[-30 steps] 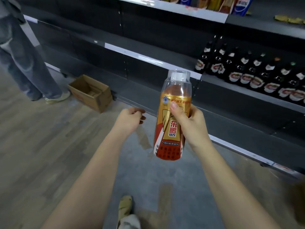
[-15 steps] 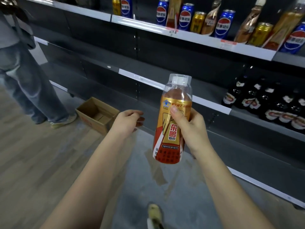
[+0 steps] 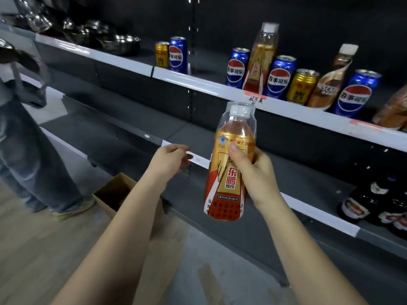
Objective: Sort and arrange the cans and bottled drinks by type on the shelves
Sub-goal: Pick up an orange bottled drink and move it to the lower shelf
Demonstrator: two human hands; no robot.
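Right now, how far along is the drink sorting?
Done: the dark glass bottles stand grouped on the lower shelf. In hand: the right hand grips a gold-and-red labelled plastic bottle upright, off the shelves; the left hand holds nothing. Left: the upper shelf is mixed, with blue cola cans, gold cans, a matching gold-labelled bottle and a brown coffee bottle interleaved.
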